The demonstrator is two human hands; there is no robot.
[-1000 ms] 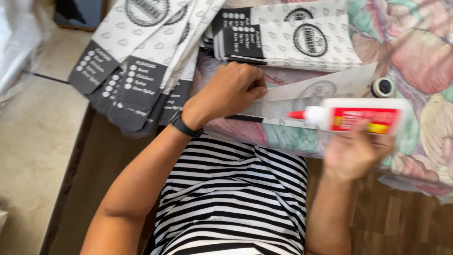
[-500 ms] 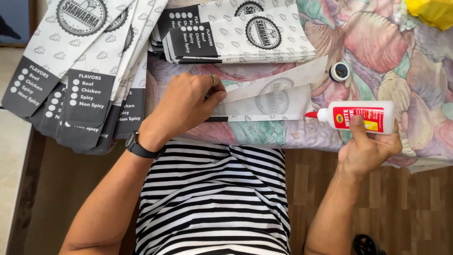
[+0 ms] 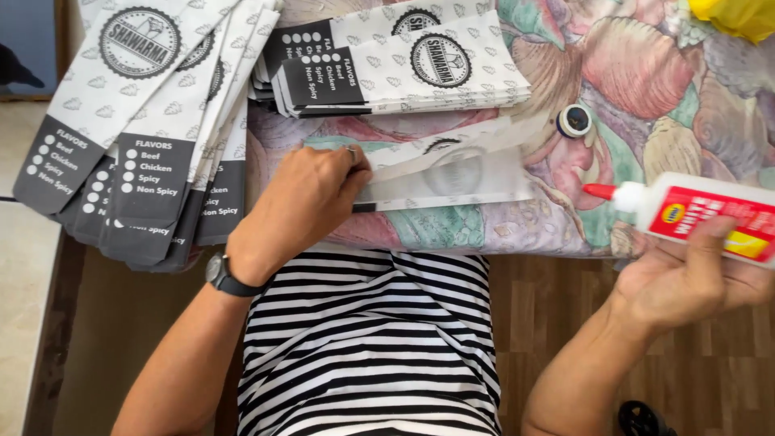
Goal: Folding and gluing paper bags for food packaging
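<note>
My left hand [image 3: 303, 202] presses down on the left end of a flat white paper bag [image 3: 452, 173] lying on the flowered cloth [image 3: 646, 89]; a ring is on one finger and a dark watch [image 3: 222, 278] on the wrist. My right hand [image 3: 694, 278] holds a white glue bottle [image 3: 702, 214] with a red label and a red nozzle that points left, to the right of the bag and off the surface's front edge. The bottle's small round cap [image 3: 574, 120] rests on the cloth beyond the bag.
A fanned stack of printed grey-and-white paper bags [image 3: 145, 121] lies at the left. A second pile of the same bags [image 3: 395, 64] sits behind the flat one. A yellow object [image 3: 739, 14] shows at the top right corner. Wood flooring [image 3: 581, 339] lies below.
My right hand has carried the glue bottle to the right, away from the bag. My left hand stays on the bag's left end.
</note>
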